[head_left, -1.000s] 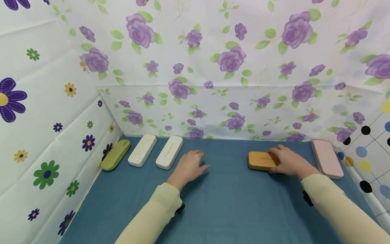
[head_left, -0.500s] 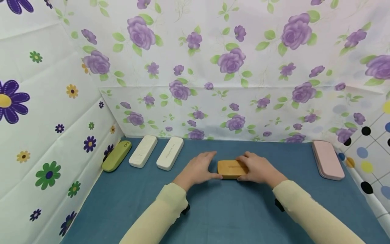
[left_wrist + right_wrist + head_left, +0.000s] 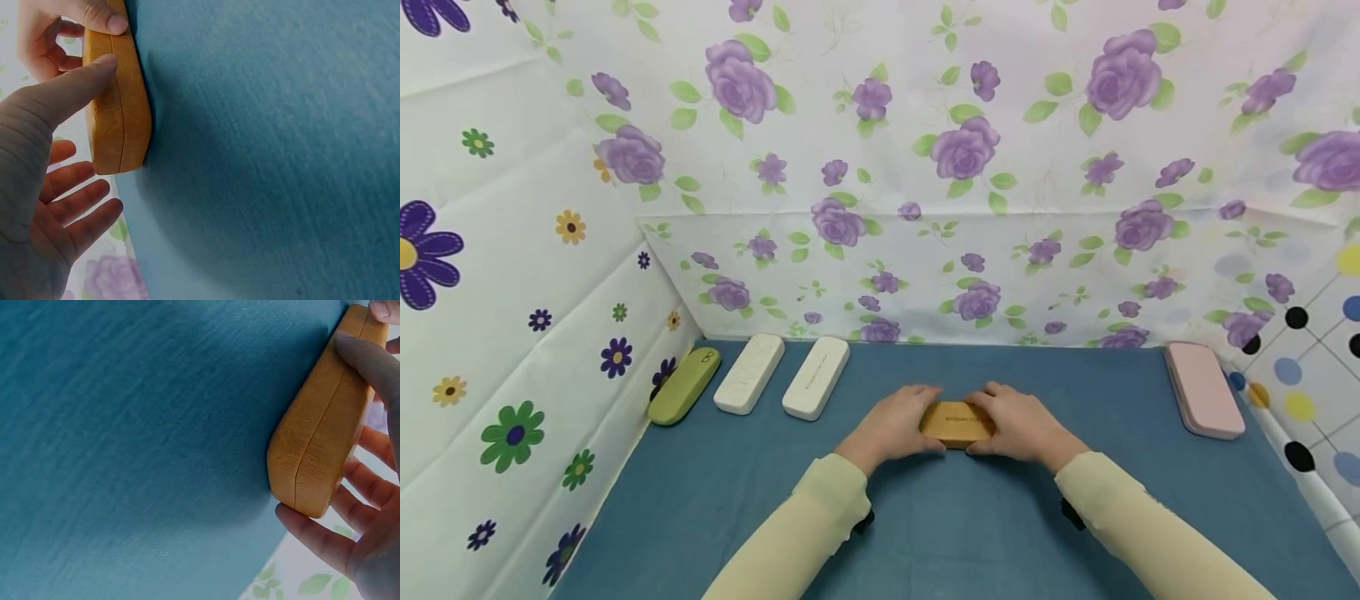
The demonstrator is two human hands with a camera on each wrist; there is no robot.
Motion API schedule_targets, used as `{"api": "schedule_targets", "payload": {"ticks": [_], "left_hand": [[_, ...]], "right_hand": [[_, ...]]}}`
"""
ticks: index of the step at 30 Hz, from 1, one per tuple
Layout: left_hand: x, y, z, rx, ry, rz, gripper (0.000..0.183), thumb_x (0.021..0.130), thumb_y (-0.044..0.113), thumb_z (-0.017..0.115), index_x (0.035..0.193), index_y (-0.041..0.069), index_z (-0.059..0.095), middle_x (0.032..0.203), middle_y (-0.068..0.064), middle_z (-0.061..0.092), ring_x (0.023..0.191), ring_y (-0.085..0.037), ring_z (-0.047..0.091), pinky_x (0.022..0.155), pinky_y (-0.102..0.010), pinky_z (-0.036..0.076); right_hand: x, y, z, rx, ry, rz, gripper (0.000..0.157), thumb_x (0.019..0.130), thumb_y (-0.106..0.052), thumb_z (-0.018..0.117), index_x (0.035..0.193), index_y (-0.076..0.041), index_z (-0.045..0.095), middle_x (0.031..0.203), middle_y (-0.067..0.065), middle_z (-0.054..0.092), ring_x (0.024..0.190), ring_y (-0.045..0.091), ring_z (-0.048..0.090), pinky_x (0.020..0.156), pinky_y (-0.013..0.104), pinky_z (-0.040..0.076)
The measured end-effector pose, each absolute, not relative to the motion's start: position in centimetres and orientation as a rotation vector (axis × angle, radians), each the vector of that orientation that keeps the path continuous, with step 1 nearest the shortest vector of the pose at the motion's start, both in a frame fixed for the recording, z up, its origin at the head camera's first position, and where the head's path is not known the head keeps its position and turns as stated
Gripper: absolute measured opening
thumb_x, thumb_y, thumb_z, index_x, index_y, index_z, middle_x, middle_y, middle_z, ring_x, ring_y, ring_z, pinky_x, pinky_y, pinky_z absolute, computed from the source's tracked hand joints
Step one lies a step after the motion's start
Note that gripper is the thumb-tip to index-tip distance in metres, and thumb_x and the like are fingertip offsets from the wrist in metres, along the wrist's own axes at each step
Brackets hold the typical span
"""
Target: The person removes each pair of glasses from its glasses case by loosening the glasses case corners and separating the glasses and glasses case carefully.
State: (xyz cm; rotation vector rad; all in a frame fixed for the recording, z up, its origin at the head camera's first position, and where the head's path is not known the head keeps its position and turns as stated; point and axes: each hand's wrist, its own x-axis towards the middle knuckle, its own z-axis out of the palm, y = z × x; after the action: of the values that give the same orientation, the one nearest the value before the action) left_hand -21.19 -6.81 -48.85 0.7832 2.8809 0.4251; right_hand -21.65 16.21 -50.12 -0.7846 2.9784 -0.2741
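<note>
Fingers [image 3: 927, 392] of our left hand [image 3: 891, 425] and right hand [image 3: 1021, 425] grip the orange glasses case [image 3: 957, 429] at both ends, on blue cloth [image 3: 955, 533]! Head view gives us lettering [image 3: 967, 419]; only our wrist views show the side seam [image 3: 121, 112] by our thumbs [image 3: 103, 65].

Head view looks forward and down; close wrist views share the orange case [image 3: 120, 119].

The middle case [image 3: 957, 425] lies between three left cases [image 3: 749, 374] and a right case [image 3: 1205, 389].
</note>
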Motion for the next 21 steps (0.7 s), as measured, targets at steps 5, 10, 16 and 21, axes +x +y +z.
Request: {"api": "schedule_targets", "payload": {"ticks": [5, 10, 16, 21], "left_hand": [[-21.2, -6.6, -49.0, 0.792, 2.875, 0.410, 0.082, 0.075, 0.054, 0.071, 0.143, 0.021, 0.038, 0.142, 0.001, 0.045, 0.127, -0.017, 0.046, 0.101, -0.037, 0.042], [-21.1, -6.5, -48.8, 0.796, 2.851, 0.425, 0.075, 0.076, 0.049, 0.073, 0.139, 0.019, 0.045, 0.138, 0.002, 0.050, 0.124, -0.016, 0.049, 0.101, -0.035, 0.042], [-21.2, -6.4, -48.8, 0.793, 2.820, 0.457, 0.072, 0.075, 0.041, 0.077, 0.137, 0.018, 0.048, 0.136, 0.001, 0.051, 0.124, -0.017, 0.049, 0.101, -0.035, 0.043], [-21.4, -6.6, -49.1, 0.788, 2.816, 0.485, 0.075, 0.073, 0.039, 0.079, 0.138, 0.017, 0.047, 0.136, 0.000, 0.052, 0.122, -0.017, 0.050, 0.099, -0.033, 0.044]], "right_hand": [[-21.5, 16.4, -50.4, -0.794, 2.999, -0.292, 0.072, 0.067, -0.065, 0.072, 0.127, -0.028, 0.055, 0.111, -0.004, 0.055, 0.085, 0.010, 0.052, 0.071, 0.034, 0.048], [-21.4, 17.0, -50.5, -0.777, 2.983, -0.352, 0.074, 0.067, -0.064, 0.072, 0.129, -0.028, 0.053, 0.117, -0.003, 0.055, 0.095, 0.013, 0.055, 0.077, 0.038, 0.049], [-21.1, 18.8, -50.2, -0.697, 2.919, -0.557, 0.076, 0.066, -0.053, 0.080, 0.131, -0.022, 0.054, 0.125, 0.000, 0.055, 0.107, 0.019, 0.056, 0.086, 0.043, 0.048], [-20.9, 20.2, -50.5, -0.669, 2.889, -0.622, 0.080, 0.067, -0.044, 0.082, 0.135, -0.018, 0.050, 0.130, 0.004, 0.054, 0.114, 0.024, 0.054, 0.089, 0.044, 0.048]]}}
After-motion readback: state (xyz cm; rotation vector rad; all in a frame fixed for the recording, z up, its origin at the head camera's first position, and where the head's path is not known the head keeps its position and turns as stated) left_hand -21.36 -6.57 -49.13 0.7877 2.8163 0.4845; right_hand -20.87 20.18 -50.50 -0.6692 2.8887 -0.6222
